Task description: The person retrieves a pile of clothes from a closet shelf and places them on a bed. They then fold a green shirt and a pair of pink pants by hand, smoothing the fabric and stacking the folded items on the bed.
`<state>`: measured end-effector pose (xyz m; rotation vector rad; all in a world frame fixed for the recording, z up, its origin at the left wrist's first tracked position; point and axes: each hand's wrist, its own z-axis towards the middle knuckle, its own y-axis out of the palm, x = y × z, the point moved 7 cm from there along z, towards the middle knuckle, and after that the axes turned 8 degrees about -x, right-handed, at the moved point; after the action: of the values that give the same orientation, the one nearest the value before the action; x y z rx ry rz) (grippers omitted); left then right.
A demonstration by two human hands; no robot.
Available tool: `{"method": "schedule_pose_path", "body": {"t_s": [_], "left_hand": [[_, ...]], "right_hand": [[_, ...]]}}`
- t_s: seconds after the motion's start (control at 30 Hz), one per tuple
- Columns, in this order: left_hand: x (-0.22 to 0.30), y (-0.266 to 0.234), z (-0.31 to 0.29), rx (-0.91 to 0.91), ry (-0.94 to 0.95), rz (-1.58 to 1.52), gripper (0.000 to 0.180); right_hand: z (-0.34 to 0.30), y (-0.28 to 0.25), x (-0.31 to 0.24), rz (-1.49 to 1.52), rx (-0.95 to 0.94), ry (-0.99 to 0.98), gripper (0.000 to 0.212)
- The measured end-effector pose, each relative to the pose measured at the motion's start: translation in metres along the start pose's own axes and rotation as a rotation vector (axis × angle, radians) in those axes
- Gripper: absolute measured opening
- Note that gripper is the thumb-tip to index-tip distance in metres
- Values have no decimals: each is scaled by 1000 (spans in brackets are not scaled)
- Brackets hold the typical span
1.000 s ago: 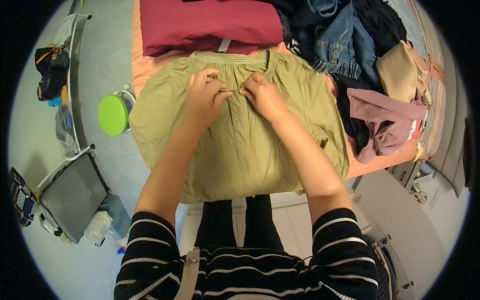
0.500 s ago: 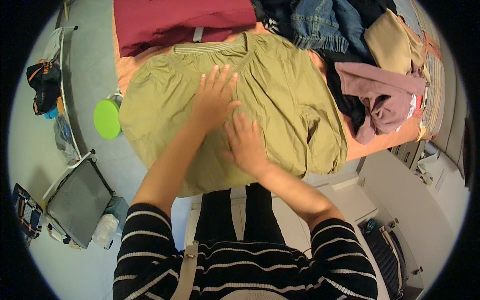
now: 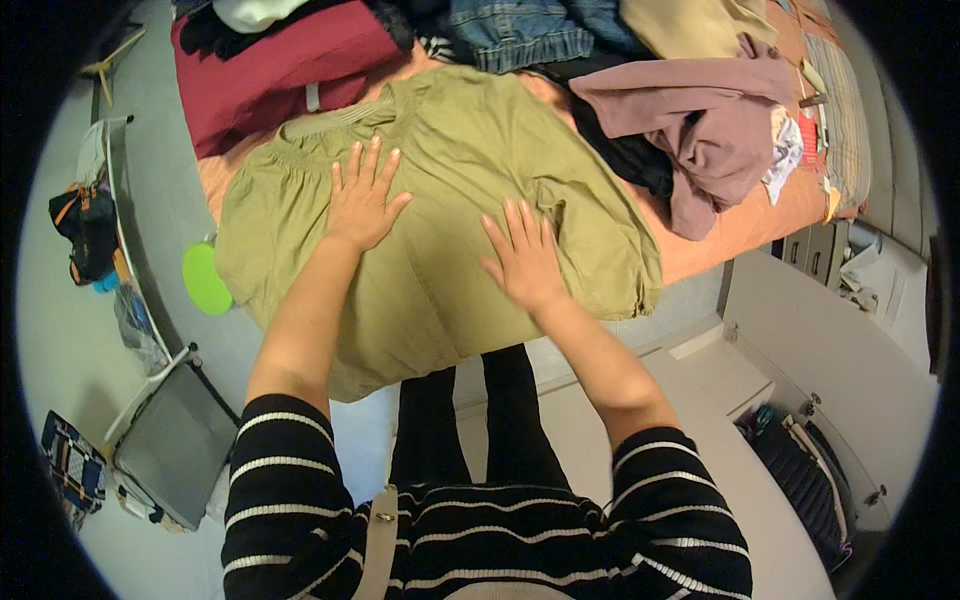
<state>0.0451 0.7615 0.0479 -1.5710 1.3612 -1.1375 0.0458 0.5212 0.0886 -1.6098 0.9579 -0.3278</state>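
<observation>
An olive-green blouse (image 3: pixel 440 260) with a gathered neckline lies spread across the near part of the bed, its lower edge hanging over the side toward me. My left hand (image 3: pixel 366 198) lies flat on its upper left part, below the neckline, fingers spread. To the right and a little nearer, my right hand (image 3: pixel 526 262) rests palm down on the fabric, beside a crumpled fold. Both hands are open and hold nothing. The blouse's underside is hidden.
Dark red folded cloth (image 3: pixel 270 80) lies beyond the blouse; blue denim (image 3: pixel 520 35) and a mauve garment (image 3: pixel 700 120) lie farther right. A green round stool (image 3: pixel 206 280) stands left of the bed. An open white cabinet door (image 3: pixel 810 360) is at the right.
My hands have moved apart over the blouse, the left one leftward and the right one rightward. The fabric between them looks smoother. The view has turned slightly.
</observation>
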Motion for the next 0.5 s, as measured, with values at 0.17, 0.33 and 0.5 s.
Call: {"method": "schedule_pose_path", "body": {"t_s": [0.17,0.33,0.5], "left_hand": [[-6,5,0,6,-38,50,67],[7,-11,-3,-40,-135,102,67],[73,-42,38,224,1,27,66]], "right_hand": [[-162,28,33,140,-260,82,64],[-167,-35,144,278,296,565,48],[-197,22,237,863,420,1063,43]]}}
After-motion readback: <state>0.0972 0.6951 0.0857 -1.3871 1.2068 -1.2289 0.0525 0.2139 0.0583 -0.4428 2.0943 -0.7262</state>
